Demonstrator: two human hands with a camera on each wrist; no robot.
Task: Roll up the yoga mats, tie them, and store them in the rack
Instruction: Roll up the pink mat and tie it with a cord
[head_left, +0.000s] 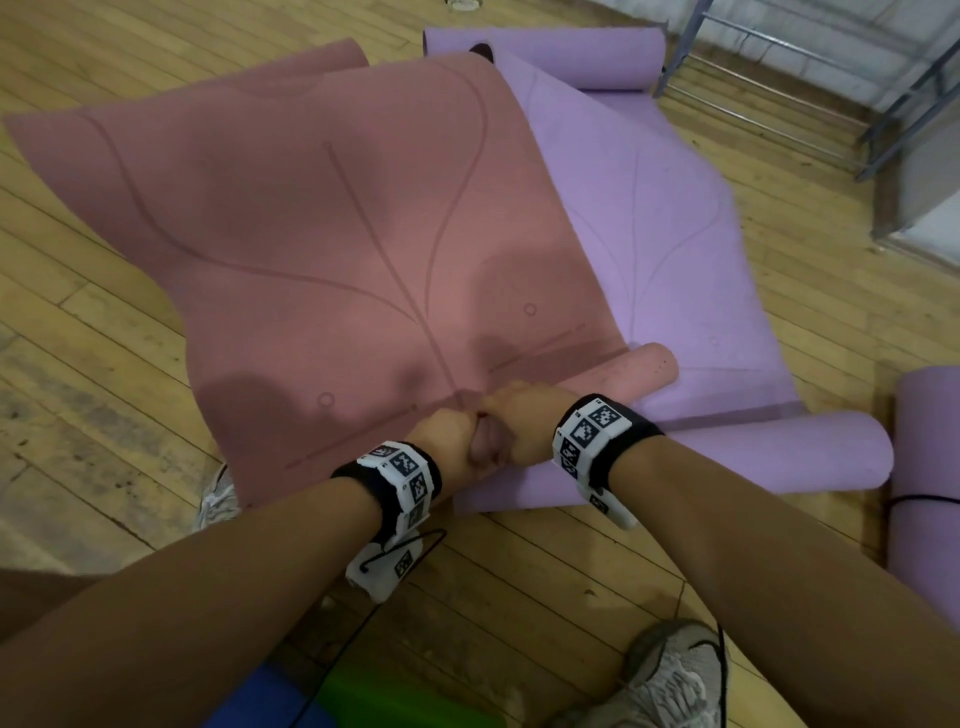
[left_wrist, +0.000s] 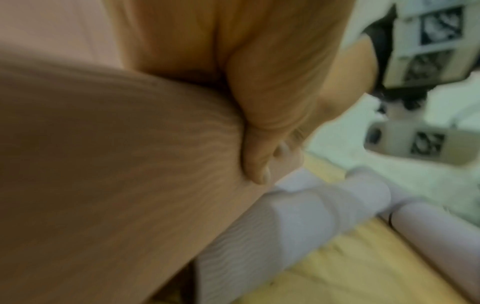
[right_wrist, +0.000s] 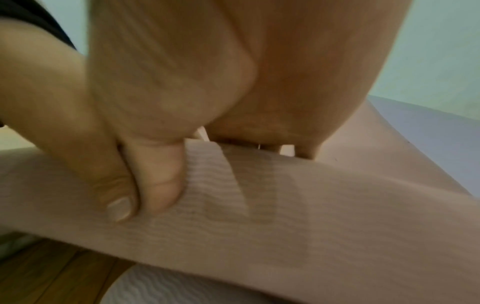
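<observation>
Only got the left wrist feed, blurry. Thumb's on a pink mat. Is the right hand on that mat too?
Observer: Yes. Head view shows the right hand gripping the near edge of the pink mat, right beside the left hand.
Operator: How much is rolled?
Observer: Only that near edge is curled; the rest lies spread over a purple mat.
Operator: Rack visible?
Observer: Yes, a metal rack stands at the far right.

The wooden floor (head_left: 597, 561) carries a spread purple mat (head_left: 649, 208) with a pink mat (head_left: 311, 234) partly over it, a tied purple roll (head_left: 924, 467) to the right of the purple mat, a metal rack (head_left: 883, 93) beyond it, and (at the near edge) a grey shoe (head_left: 670, 675).
</observation>
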